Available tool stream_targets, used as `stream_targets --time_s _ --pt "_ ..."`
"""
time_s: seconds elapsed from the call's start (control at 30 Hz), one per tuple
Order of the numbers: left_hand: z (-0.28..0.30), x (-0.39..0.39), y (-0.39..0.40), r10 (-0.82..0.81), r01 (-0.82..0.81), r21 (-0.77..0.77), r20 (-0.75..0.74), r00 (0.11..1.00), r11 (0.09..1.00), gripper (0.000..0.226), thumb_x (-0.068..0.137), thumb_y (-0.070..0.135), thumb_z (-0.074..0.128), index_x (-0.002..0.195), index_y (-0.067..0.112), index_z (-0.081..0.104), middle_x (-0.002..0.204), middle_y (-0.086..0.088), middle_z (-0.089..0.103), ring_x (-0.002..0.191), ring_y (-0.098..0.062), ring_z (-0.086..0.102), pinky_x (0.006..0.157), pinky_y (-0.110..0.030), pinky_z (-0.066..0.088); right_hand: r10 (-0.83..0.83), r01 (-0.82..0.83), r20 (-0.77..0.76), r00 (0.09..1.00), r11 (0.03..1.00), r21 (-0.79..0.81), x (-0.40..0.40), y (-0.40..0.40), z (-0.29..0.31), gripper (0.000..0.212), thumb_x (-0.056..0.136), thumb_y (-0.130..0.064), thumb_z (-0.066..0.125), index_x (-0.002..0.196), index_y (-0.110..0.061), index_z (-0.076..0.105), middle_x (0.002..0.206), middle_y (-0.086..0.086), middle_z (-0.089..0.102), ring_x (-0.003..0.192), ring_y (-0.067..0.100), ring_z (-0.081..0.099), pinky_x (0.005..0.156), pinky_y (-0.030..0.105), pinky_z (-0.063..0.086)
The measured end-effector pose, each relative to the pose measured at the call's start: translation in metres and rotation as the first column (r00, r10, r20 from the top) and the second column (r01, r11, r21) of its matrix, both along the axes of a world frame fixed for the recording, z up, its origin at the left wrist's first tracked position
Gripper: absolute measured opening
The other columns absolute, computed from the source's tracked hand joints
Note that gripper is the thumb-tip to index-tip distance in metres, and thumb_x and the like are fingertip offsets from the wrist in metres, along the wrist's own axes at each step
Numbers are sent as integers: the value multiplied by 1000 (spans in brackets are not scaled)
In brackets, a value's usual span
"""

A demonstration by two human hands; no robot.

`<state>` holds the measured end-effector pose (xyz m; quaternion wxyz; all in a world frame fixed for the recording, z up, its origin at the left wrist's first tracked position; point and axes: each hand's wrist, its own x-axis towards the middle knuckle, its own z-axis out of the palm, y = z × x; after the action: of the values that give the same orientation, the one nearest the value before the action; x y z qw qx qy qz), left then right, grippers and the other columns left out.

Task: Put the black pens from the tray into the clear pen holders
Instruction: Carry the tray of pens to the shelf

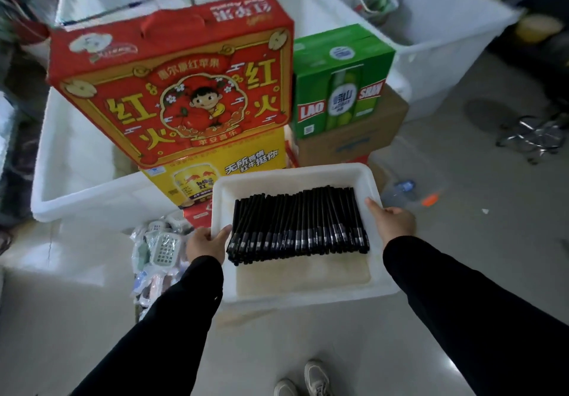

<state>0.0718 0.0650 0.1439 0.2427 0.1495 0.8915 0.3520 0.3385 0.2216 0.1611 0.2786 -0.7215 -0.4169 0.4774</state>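
Two grey shoes (pixel 303 380) below; left hand (pixel 207 241) and right hand (pixel 392 220) each grip one white tray (pixel 295 174), one row of black pens (pixel 297 225) inside, boxes crowding beyond.

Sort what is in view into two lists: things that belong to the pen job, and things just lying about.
Belongs to the job:
white tray
black pens
left hand and right hand, both gripping the tray's rim
No clear pen holders in sight.

Lying about:
red gift box
green beer carton
yellow drinks carton
white bins
packaged goods on the floor
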Motion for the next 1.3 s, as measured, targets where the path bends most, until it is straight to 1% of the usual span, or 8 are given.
stream_targets --time_s 0.1,0.17,0.3,0.5,0.7,0.83,0.97,1.3 --pt "10 9 20 -103 103 -12 -26 994 995 35 86 38 65 77 6 56 65 -5 51 65 -25 50 55 -30 31 -74 74 11 997 997 38 22 -1 18 56 82 -40 70 52 -13 31 52 1 33 48 17 32 49 29 27" --pt "17 17 37 -147 146 -35 -39 988 989 40 85 42 64 75 5 55 63 -6 49 60 -24 46 53 -30 29 -110 108 27 994 993 43 38 -2 28 58 83 -39 68 51 -13 28 51 1 30 46 17 29 46 29 23" --pt "34 43 70 -229 228 -17 -79 970 973 51 87 40 64 60 8 34 57 -6 32 52 -20 29 50 -31 17 -208 208 -2 978 976 59 71 4 37 56 80 -41 71 53 -13 31 55 3 35 49 19 33 46 30 28" --pt "49 100 121 -317 319 3 -103 943 948 57 89 41 62 57 14 22 56 -5 18 51 -21 17 53 -33 10 -329 330 -28 944 942 62 131 22 49 59 78 -41 73 54 -13 28 55 2 32 48 17 31 48 29 29" --pt "53 165 183 -350 355 57 -79 933 933 55 86 34 67 52 11 31 52 -5 28 51 -21 29 51 -31 20 -433 435 -51 900 897 70 199 56 50 57 77 -39 75 55 -13 29 56 1 35 49 17 33 47 28 30" --pt "52 206 226 -408 411 26 -77 910 911 44 86 39 65 64 5 49 70 -12 49 74 -26 46 69 -31 33 -457 456 -1 889 887 74 245 80 53 59 77 -44 74 53 -11 30 54 3 36 48 18 34 53 29 33" --pt "54 244 260 -459 465 52 -95 883 884 54 87 37 66 53 9 33 55 -7 32 60 -25 34 60 -32 25 -518 517 -10 856 852 81 283 98 53 58 76 -44 75 55 -13 31 55 2 36 48 18 34 52 29 33" --pt "57 314 333 -574 579 55 -85 814 813 53 86 37 65 58 12 29 56 -5 27 51 -20 27 53 -33 21 -645 642 15 764 763 80 348 123 49 60 76 -45 74 56 -13 27 57 1 30 52 20 29 46 29 28"
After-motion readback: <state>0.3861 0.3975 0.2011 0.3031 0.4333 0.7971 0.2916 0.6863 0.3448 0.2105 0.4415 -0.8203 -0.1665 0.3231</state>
